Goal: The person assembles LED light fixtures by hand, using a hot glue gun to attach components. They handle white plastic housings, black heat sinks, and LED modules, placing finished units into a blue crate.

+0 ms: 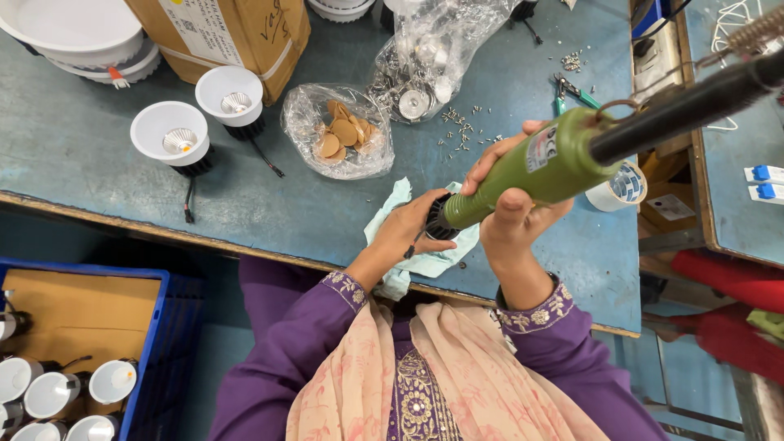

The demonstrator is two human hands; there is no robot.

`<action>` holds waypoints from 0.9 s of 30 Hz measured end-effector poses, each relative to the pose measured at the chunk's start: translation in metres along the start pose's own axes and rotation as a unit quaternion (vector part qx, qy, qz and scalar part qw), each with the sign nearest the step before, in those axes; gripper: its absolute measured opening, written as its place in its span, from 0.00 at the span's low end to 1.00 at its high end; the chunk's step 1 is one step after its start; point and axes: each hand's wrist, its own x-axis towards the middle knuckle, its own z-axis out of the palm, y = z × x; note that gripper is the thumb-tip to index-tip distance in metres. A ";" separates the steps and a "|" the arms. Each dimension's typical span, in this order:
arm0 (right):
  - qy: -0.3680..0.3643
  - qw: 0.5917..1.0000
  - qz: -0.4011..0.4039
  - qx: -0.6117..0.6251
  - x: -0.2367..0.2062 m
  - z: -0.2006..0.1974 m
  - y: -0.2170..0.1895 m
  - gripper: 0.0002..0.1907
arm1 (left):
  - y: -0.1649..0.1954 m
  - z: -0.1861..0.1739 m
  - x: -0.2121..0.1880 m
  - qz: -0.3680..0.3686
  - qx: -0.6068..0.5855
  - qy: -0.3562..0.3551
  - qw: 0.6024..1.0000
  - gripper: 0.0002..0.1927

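My right hand [513, 208] grips a green electric screwdriver [539, 167] that hangs from a black cord, its tip pointing down at a black round lamp body [442, 228]. My left hand [408, 229] holds that lamp body steady on a pale green cloth [425, 260] near the table's front edge. Most of the lamp body is hidden by my fingers and the tool.
On the blue-grey table [98, 155] stand two white downlights [173, 135], a bag of tan discs [343, 135], a bag of metal parts [420, 77], loose screws [461, 131], green pliers [572, 91] and a tape roll [621, 186]. A cardboard box [237, 33] is behind. A blue crate [155, 343] holds several lamps at lower left.
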 end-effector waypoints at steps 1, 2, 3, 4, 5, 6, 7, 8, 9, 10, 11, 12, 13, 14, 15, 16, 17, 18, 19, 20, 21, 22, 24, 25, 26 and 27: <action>0.002 1.000 0.004 0.015 -0.001 -0.001 0.002 0.34 | 0.000 0.001 0.000 0.001 -0.001 0.000 1.000 0.46; 0.004 1.000 0.007 0.011 0.000 -0.003 0.004 0.31 | 0.000 0.000 0.000 -0.010 0.003 -0.010 1.000 0.46; 0.006 1.000 0.009 0.007 0.000 -0.004 0.007 0.28 | -0.001 0.000 0.001 -0.019 0.008 -0.019 1.000 0.46; 0.008 1.000 0.014 -0.016 0.000 -0.006 0.008 0.25 | 0.000 0.000 0.001 -0.031 0.011 -0.028 0.999 0.46; 0.012 1.000 0.019 -0.019 -0.002 -0.006 0.008 0.24 | 0.000 0.000 0.000 -0.035 0.014 -0.030 0.999 0.46; 0.016 0.999 0.024 -0.021 -0.003 -0.006 0.008 0.23 | 0.001 -0.001 0.000 -0.037 0.018 -0.033 0.999 0.46; 0.020 1.000 0.021 -0.005 -0.003 -0.006 0.008 0.23 | 0.000 -0.001 0.002 -0.033 0.022 -0.033 0.999 0.46; 0.023 0.999 0.019 0.011 -0.001 -0.005 0.006 0.24 | 0.000 -0.002 0.002 -0.026 0.016 -0.027 0.999 0.46; 0.010 1.000 0.025 0.009 0.000 -0.006 0.004 0.23 | 0.001 -0.001 0.001 -0.024 0.007 -0.022 0.999 0.45; -0.002 1.000 0.030 0.008 0.005 -0.006 0.003 0.22 | 0.002 -0.002 0.001 -0.020 0.000 -0.018 1.000 0.45; -0.004 0.999 0.033 0.026 0.013 -0.009 0.000 0.22 | 0.003 -0.001 -0.001 -0.027 -0.004 -0.022 0.999 0.45; -0.006 0.998 0.036 0.044 0.020 -0.012 -0.003 0.23 | 0.003 -0.002 0.000 -0.031 -0.005 -0.024 0.999 0.46; 0.004 0.997 0.037 0.069 0.028 -0.019 -0.011 0.23 | 0.004 -0.004 0.000 -0.036 -0.005 -0.027 0.999 0.46; 0.014 0.995 0.037 0.095 0.035 -0.027 -0.019 0.24 | 0.006 -0.005 0.000 -0.031 -0.003 -0.024 0.999 0.46; 0.026 0.996 0.029 0.086 0.039 -0.038 -0.031 0.24 | 0.007 -0.006 0.000 -0.026 -0.002 -0.021 0.999 0.46; 0.038 0.996 0.020 0.076 0.044 -0.050 -0.044 0.23 | 0.009 -0.008 0.000 -0.020 0.000 -0.018 1.000 0.45; 0.044 0.997 0.008 0.059 0.046 -0.059 -0.051 0.24 | 0.011 -0.010 0.000 -0.023 -0.004 -0.018 1.000 0.46; 0.050 0.998 -0.004 0.041 0.049 -0.068 -0.059 0.24 | 0.013 -0.012 -0.001 -0.025 -0.009 -0.018 0.999 0.47; 0.050 0.998 -0.012 0.036 0.052 -0.075 -0.061 0.25 | 0.015 -0.012 -0.001 -0.025 -0.014 -0.019 0.999 0.48; 0.050 0.998 -0.019 0.031 0.054 -0.082 -0.064 0.26 | 0.019 -0.008 -0.001 0.005 0.012 0.026 1.000 0.50; 0.049 0.998 -0.026 0.026 0.056 -0.088 -0.065 0.26 | 0.023 -0.003 -0.001 0.035 0.038 0.071 0.996 0.52; 0.050 0.998 -0.033 0.021 0.057 -0.094 -0.065 0.27 | 0.027 0.002 0.000 0.066 0.063 0.115 0.989 0.54; 0.065 0.997 -0.037 0.018 0.053 -0.100 -0.060 0.27 | 0.032 0.012 0.006 -0.011 0.059 0.095 0.994 0.47; 0.078 0.996 -0.033 0.021 0.047 -0.098 -0.052 0.27 | 0.034 0.014 0.008 -0.052 0.060 0.083 0.993 0.44; 0.082 0.996 -0.026 0.031 0.044 -0.098 -0.046 0.27 | 0.032 0.010 0.009 -0.061 0.017 0.039 0.997 0.43; 0.087 0.995 -0.018 0.040 0.039 -0.097 -0.040 0.27 | 0.028 0.000 0.010 -0.069 -0.026 -0.006 0.997 0.43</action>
